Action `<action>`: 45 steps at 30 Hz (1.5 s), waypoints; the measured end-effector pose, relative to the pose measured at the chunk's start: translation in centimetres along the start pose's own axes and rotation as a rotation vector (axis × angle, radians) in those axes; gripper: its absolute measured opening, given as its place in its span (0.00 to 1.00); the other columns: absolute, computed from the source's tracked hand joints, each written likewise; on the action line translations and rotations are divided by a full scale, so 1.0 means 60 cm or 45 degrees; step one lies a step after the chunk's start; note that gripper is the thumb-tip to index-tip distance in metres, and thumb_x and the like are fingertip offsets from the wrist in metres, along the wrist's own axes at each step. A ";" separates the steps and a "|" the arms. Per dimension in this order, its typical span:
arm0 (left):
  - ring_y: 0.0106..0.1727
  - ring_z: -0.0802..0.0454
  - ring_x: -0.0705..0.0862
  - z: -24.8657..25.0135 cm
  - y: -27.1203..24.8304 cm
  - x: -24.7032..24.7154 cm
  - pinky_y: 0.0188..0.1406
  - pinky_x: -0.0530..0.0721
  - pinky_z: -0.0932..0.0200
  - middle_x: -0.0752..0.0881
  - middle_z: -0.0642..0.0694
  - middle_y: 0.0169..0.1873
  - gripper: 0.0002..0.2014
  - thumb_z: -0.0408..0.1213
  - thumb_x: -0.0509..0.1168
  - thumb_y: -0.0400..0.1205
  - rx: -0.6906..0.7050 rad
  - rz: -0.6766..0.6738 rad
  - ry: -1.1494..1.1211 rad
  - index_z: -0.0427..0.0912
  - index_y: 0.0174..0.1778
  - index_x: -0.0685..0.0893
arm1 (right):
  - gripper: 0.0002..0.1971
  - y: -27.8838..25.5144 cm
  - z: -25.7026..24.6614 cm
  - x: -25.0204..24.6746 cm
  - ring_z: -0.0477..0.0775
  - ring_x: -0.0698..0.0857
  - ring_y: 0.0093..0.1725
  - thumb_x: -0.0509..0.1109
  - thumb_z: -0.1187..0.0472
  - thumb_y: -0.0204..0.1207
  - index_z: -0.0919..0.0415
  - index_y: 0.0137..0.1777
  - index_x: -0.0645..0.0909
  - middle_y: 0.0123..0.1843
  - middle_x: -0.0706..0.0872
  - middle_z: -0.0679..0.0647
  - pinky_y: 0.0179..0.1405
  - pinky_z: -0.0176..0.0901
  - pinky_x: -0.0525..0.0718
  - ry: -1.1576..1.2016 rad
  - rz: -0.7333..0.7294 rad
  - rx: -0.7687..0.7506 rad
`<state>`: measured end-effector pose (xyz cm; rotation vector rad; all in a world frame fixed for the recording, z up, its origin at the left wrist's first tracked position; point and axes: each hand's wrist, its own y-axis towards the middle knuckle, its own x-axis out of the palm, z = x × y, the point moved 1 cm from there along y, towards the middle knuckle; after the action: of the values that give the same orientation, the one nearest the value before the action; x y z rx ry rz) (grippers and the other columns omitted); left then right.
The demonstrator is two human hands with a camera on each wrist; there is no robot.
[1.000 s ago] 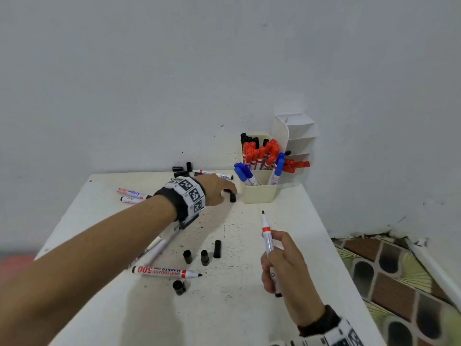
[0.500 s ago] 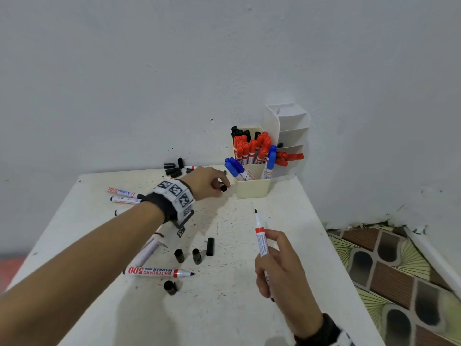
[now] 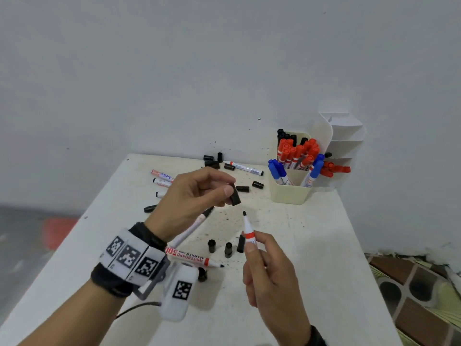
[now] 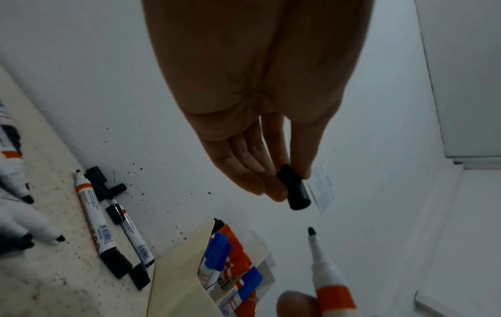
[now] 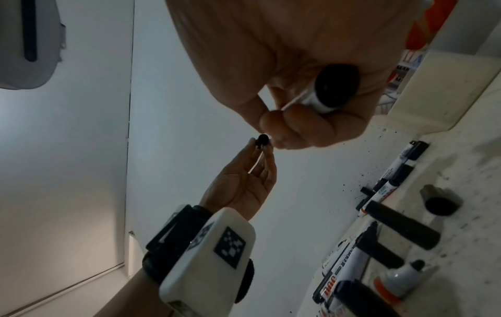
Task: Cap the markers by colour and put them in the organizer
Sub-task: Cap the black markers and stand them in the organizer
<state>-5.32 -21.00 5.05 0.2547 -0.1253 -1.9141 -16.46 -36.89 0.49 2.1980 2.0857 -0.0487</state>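
Marker (image 3: 248, 229) in right hand (image 3: 272, 278) — barrel hidden, left hand (image 3: 192, 196) pinching cap (image 3: 235, 196)

Left hand (image 3: 197, 193) raised, fingertips pinched; right hand (image 3: 272, 270) upright in a curled grip

The head view is evenly lit and soft, with faint shadows on the table (image 3: 311, 245) under the hands and wide-angle bending at the edges, where the floor blurs. Both wrist views are dimmer and bluish; the near palm (image 4: 257, 64) is large, shaded and out of focus.
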 end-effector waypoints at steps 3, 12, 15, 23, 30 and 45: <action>0.44 0.42 0.90 -0.002 -0.019 0.003 0.49 0.88 0.53 0.92 0.36 0.42 0.13 0.36 0.71 0.76 -0.001 0.020 -0.048 0.33 0.54 0.86 | 0.07 -0.005 -0.002 0.009 0.42 0.70 0.21 0.61 0.52 0.84 0.43 0.55 0.80 0.26 0.75 0.51 0.22 0.32 0.68 -0.045 -0.037 -0.022; 0.45 0.38 0.90 -0.002 -0.033 0.019 0.52 0.88 0.47 0.91 0.36 0.43 0.10 0.34 0.72 0.75 -0.058 -0.100 -0.070 0.33 0.49 0.88 | 0.07 -0.004 -0.011 0.013 0.42 0.71 0.19 0.59 0.53 0.86 0.44 0.50 0.78 0.27 0.77 0.54 0.22 0.30 0.67 -0.035 -0.068 -0.029; 0.43 0.46 0.90 -0.002 -0.030 0.019 0.50 0.89 0.52 0.91 0.38 0.42 0.12 0.34 0.72 0.75 -0.076 -0.126 -0.068 0.32 0.50 0.87 | 0.08 -0.005 -0.012 0.015 0.42 0.70 0.19 0.58 0.52 0.86 0.43 0.49 0.78 0.27 0.77 0.54 0.21 0.30 0.67 -0.012 -0.082 -0.017; 0.46 0.48 0.91 -0.015 -0.016 0.000 0.50 0.87 0.60 0.92 0.40 0.45 0.10 0.31 0.69 0.79 -0.131 -0.064 -0.032 0.34 0.56 0.87 | 0.09 -0.015 0.007 0.006 0.47 0.60 0.23 0.57 0.52 0.86 0.43 0.55 0.80 0.24 0.63 0.49 0.22 0.41 0.61 -0.064 -0.095 0.023; 0.48 0.63 0.89 -0.085 0.022 -0.034 0.57 0.87 0.58 0.91 0.56 0.45 0.09 0.38 0.75 0.78 -0.233 -0.336 0.760 0.50 0.53 0.89 | 0.13 -0.030 0.021 -0.011 0.45 0.62 0.21 0.58 0.54 0.86 0.40 0.65 0.78 0.25 0.66 0.54 0.18 0.35 0.64 -0.015 -0.067 0.138; 0.51 0.66 0.85 -0.115 0.058 -0.046 0.55 0.84 0.65 0.88 0.58 0.50 0.07 0.39 0.71 0.81 -0.342 -0.658 1.043 0.54 0.54 0.85 | 0.12 -0.029 0.016 -0.030 0.46 0.65 0.20 0.58 0.53 0.85 0.41 0.63 0.78 0.24 0.70 0.54 0.17 0.34 0.66 -0.047 -0.002 0.113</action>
<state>0.39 -19.41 -0.62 0.9284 0.8051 -2.1409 -18.26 -38.68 -0.39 2.2263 2.1047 -0.1843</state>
